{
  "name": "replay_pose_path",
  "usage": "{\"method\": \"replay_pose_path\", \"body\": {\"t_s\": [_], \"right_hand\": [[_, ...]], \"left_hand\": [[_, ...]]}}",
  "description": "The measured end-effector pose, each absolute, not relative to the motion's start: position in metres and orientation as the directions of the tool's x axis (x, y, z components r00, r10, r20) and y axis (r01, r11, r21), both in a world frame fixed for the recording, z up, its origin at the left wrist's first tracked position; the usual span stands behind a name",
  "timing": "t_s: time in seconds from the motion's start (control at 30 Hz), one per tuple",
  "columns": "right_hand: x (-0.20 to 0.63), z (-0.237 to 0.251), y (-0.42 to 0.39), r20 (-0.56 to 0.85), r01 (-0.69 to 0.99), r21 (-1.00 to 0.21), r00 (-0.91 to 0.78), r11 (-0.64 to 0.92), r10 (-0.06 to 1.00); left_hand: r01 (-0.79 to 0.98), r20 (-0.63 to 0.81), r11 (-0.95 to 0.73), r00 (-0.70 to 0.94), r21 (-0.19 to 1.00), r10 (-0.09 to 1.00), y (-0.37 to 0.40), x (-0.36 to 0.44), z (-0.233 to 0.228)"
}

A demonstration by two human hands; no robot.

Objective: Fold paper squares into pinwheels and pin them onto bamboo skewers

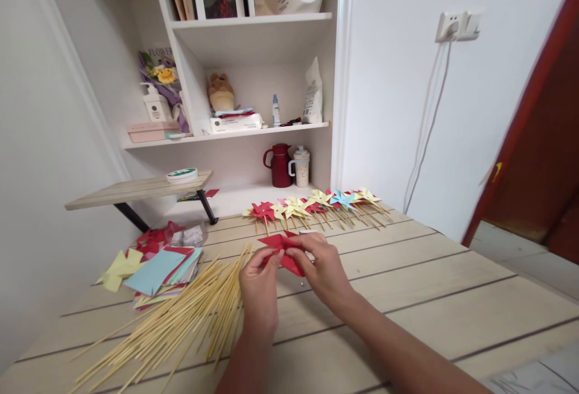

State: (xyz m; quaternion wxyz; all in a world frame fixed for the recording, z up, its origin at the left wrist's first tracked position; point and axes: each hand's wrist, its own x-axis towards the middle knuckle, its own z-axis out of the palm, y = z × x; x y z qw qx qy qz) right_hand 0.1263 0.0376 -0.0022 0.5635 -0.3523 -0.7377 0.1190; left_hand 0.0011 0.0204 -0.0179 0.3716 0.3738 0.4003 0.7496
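Note:
Between my two hands, just above the table, is a red paper pinwheel (290, 264) with pointed, folded blades. My left hand (260, 279) pinches its left side between thumb and fingers. On the other side my right hand (319, 261) grips it, thumb near the middle. A tiny shiny bead or pin (302, 283) lies on the wood below. To the left of my left hand spreads a pile of thin wooden sticks (181, 315). Finished paper pinwheels on sticks (296, 208) lie in a row behind my hands, in red, yellow and blue.
At the left sit stacked coloured paper sheets (156, 270), a yellow folded paper (120, 268) and a clear plastic bag (187, 236). A small raised shelf (136, 192) holds a round white tin (181, 175). Beyond the table, a dark red jug (281, 168) stands beside a speckled cup (301, 168).

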Motion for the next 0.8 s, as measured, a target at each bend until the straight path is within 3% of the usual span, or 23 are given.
{"method": "replay_pose_path", "body": {"t_s": [0.8], "right_hand": [[0.1227, -0.0061, 0.04, 0.769, 0.401, -0.579, -0.018, 0.71, 0.638]], "left_hand": [[-0.006, 0.459, -0.53, -0.49, 0.848, 0.741, 0.0178, 0.0021, -0.0145]]}}
